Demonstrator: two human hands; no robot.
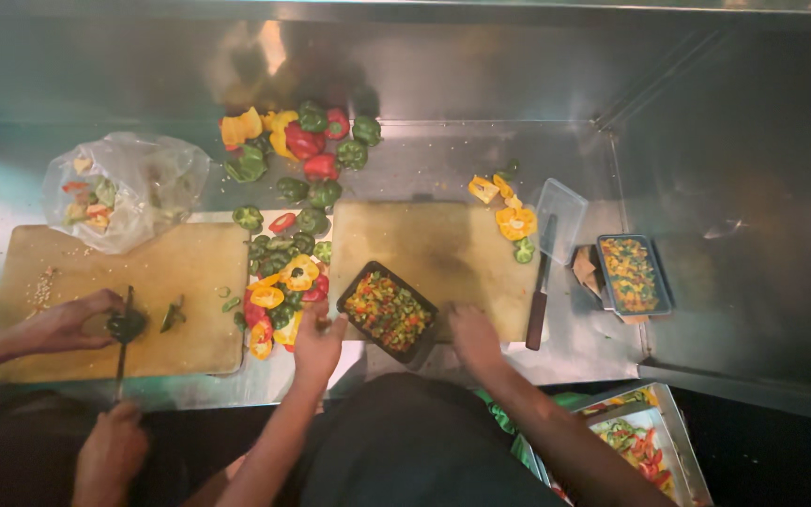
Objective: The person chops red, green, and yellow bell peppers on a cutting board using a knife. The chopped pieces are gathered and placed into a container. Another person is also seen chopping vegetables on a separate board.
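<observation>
Nearest you, below the dark shape of your own head and shoulders, your left hand [316, 340] rests at the near left corner of the black tray [388, 312]. Its fingers are curled together against the rim and the pepper pieces beside it. Your right hand [472, 336] sits at the tray's near right corner, fingers bent down onto the cutting board [434, 253]; whether they pinch anything you cannot tell.

The tray is rectangular, dark and set askew on the near edge of the worn, pale wooden board. It is already well filled with small diced pepper in red, yellow and green. A knife [541, 286] with a dark handle lies idle along the board's right edge, next to an empty clear plastic tub [560, 216].

Much is left, by the look of it: a glossy heap of halved peppers [279, 291] lies just left of your left hand, and whole peppers [307, 145] are piled further back on the steel table [424, 155]. A few yellow pieces [509, 211] wait at the board's far right corner. A filled metal tin [633, 274] stands to the right.

At the left, another person's hands [72, 321] cut a green pepper on a second board [171, 300], beside a crumpled clear bag of scraps [124, 188].
</observation>
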